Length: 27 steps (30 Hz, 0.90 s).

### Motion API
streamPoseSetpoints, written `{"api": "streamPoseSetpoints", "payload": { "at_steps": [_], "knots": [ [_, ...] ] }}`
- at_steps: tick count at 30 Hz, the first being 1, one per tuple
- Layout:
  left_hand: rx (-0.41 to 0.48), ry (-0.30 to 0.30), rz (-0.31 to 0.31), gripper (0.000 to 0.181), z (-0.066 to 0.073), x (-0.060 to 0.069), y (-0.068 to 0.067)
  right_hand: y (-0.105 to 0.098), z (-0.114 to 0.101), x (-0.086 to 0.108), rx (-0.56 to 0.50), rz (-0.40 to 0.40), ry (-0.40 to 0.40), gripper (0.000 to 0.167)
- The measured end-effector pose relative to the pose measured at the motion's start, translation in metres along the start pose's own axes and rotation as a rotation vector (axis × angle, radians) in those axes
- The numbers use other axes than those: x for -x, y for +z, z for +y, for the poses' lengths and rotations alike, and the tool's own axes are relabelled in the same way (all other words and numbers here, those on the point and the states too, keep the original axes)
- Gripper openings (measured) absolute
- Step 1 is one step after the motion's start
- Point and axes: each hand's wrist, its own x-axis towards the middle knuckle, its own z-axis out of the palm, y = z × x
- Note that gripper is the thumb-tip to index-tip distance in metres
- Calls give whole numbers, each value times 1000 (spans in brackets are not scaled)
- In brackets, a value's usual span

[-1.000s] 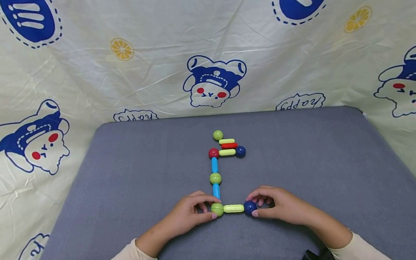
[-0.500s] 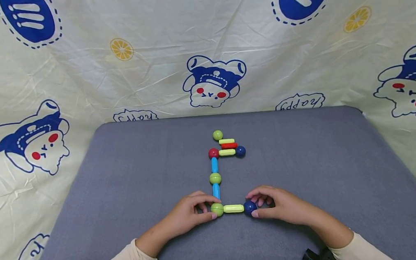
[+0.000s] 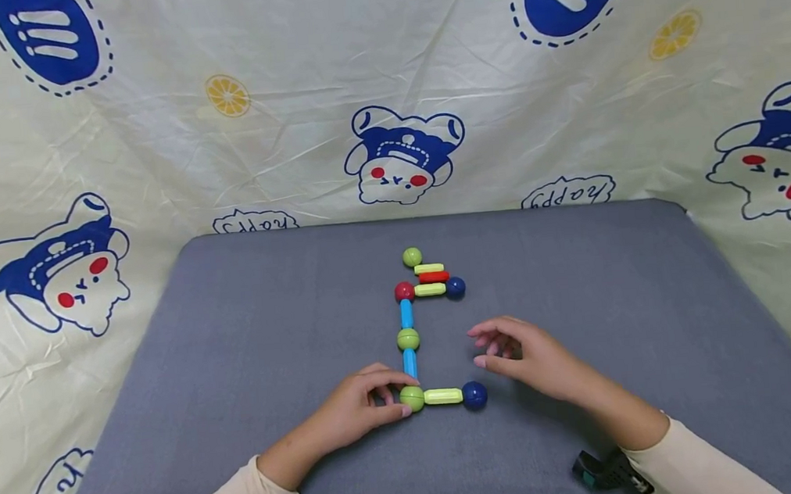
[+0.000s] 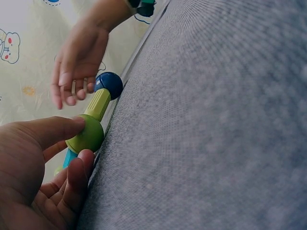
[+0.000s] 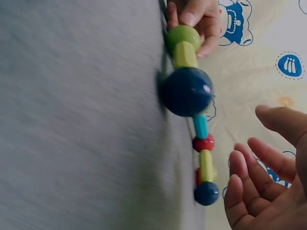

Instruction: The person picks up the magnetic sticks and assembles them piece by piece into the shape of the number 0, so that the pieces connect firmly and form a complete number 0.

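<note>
My left hand (image 3: pixel 365 400) pinches the near green ball (image 4: pixel 90 136) between thumb and fingers. From that ball a yellow-green rod (image 3: pixel 443 396) runs right to a dark blue ball (image 3: pixel 474 395). Away from me, a blue rod (image 3: pixel 410 363) leads to a second green ball (image 3: pixel 407 339), then another blue rod (image 3: pixel 407 313) to a red ball (image 3: pixel 404 292). My right hand (image 3: pixel 517 350) hovers beyond and right of the near blue ball, fingers loosely bent and holding nothing; the right wrist view shows it apart from the pieces.
From the red ball, a yellow-green rod (image 3: pixel 431 289) reaches a far blue ball (image 3: pixel 455 287). Just behind lie a red rod (image 3: pixel 434 277), another yellow-green rod (image 3: pixel 429 268) and a loose-looking green ball (image 3: pixel 412 257). All rest on a grey cloth-covered table (image 3: pixel 267 313) before a printed curtain (image 3: pixel 288 146).
My right hand has let go of the near blue ball and moved up and away from me. The left hand keeps its hold on the green ball.
</note>
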Motion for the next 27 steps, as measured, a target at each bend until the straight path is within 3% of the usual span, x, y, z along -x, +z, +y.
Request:
{"api": "streamPoseSetpoints", "payload": {
  "at_steps": [6,12,16,22,27],
  "knots": [
    [1,-3,7,30,0,1,0,-13,-10,-23,45,78,-29,31],
    [2,-2,3,30,0,1,0,-21,-16,-49,50,120,0,28],
    [-3,1,4,30,-1,1,0,-22,-16,-67,72,138,-27,30],
    [-7,13,7,30,-2,0,0,-24,-5,-93,113,168,-60,31],
    [-10,15,2,30,-1,0,-1,-23,9,-110,142,161,-7,30]
  ]
}}
